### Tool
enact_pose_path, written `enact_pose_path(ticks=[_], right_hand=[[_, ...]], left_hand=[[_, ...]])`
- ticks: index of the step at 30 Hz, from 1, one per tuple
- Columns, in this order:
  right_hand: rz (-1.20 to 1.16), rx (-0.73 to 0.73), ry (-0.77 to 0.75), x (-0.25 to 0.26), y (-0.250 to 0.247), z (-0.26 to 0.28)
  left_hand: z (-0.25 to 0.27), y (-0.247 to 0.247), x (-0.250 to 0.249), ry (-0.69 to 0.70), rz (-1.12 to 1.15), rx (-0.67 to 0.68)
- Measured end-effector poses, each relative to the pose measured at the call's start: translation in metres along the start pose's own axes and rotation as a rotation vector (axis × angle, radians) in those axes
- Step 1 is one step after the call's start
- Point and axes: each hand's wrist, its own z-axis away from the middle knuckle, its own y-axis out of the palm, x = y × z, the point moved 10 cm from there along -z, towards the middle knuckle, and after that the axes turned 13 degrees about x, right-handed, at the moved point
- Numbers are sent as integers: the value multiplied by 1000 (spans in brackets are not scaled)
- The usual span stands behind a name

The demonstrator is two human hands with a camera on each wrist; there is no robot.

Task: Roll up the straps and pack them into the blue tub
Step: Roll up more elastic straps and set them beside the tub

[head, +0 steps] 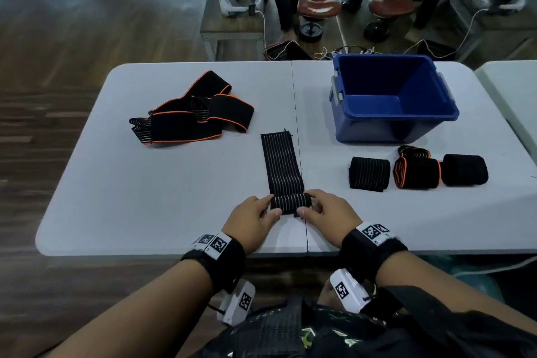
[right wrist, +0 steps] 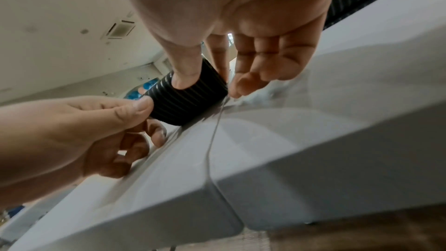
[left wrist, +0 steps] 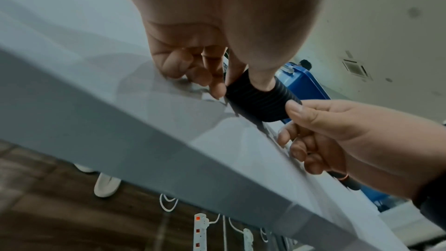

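A black strap with thin pale stripes (head: 280, 160) lies flat along the table's middle seam. Its near end is wound into a small roll (head: 290, 203). My left hand (head: 268, 209) pinches the roll's left end and my right hand (head: 308, 208) pinches its right end. In the left wrist view my thumb presses on top of the roll (left wrist: 260, 100). The right wrist view shows the same roll (right wrist: 188, 104) held from both sides. The blue tub (head: 366, 131) stands open at the back right with nothing in it. Three rolled straps (head: 417, 173) lie in a row in front of it.
A loose pile of black straps with orange edging (head: 194, 113) lies at the back left of the grey table (head: 145, 197). Behind the table stand a small side table, two stools and a person's legs. A second table edge shows at the far right.
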Motion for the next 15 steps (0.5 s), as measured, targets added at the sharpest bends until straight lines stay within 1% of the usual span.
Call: enact_pose_path(ticks=[3,7,9,13,15], right_hand=[[0,-36,26,3,-6,-2],[41,-50,93,2,-6,-6],[-13,-75,109,-1,-6,-6],[-228,-129,130,-12,-6,-7],[-265,-137,143,-15,-7,-8]], left_hand=[[-3,-4,-2,-2,60,-13],[-7,-7,2,-30,78,-45],[-7,-7,3,-42,97,-56],[-8,-10,6,-85,131,-66],[-10,-12,7,-107,126,-72]])
